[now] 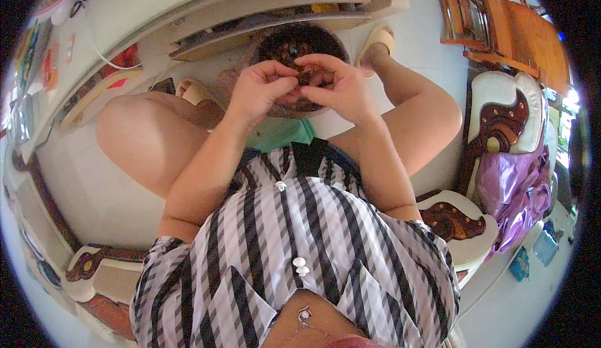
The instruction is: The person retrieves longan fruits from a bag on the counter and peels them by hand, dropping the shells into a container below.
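Note:
A dark round basin (338,42) stands on the floor between the person's feet, with small brownish pieces (287,51) in it. Over its near part, my left hand (266,91) and my right hand (338,91) face each other, fingertips almost meeting. Thumb and index finger of my left hand are pinched together; whatever is between them is too small to name. My right hand's fingers curl round toward the thumb beside a small dark brown bit, which I cannot make out. Green cloth or plastic (285,136) lies just below the basin.
An open drawer or shelf (213,35) of a pale cabinet lies beyond the basin. Wooden chairs (494,22) stand at upper right. Cream carved seats hold purple fabric (510,179) on the right. A slippered foot (379,47) is beside the basin.

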`<action>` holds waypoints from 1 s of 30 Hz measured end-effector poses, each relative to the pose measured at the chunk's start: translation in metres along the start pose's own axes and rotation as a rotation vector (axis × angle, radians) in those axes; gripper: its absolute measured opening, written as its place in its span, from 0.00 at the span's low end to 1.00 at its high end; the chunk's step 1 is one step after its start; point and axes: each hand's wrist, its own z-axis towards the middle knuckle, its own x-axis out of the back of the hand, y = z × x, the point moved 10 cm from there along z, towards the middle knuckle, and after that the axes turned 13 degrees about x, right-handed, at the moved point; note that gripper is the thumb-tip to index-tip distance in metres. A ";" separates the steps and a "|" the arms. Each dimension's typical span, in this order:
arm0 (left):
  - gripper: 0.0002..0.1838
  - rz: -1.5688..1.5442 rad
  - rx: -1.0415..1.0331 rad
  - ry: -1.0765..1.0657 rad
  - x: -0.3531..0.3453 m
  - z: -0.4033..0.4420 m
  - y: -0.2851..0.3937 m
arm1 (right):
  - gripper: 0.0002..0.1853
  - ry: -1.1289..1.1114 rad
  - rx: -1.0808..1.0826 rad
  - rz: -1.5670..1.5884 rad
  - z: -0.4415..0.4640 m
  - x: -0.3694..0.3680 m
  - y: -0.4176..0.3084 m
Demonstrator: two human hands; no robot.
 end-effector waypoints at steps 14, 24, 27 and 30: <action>0.06 0.070 -0.071 0.080 -0.002 -0.006 0.004 | 0.08 0.099 0.076 -0.282 -0.004 0.002 0.001; 0.07 -0.108 -0.044 -0.068 -0.005 -0.001 -0.002 | 0.08 0.098 -0.175 0.172 -0.009 -0.001 0.026; 0.06 -0.084 -0.056 -0.031 -0.005 -0.002 0.002 | 0.09 0.051 -0.045 -0.063 -0.003 0.002 0.010; 0.05 -0.001 -0.085 0.024 -0.003 -0.004 0.005 | 0.07 0.012 0.152 -0.414 0.002 0.003 -0.017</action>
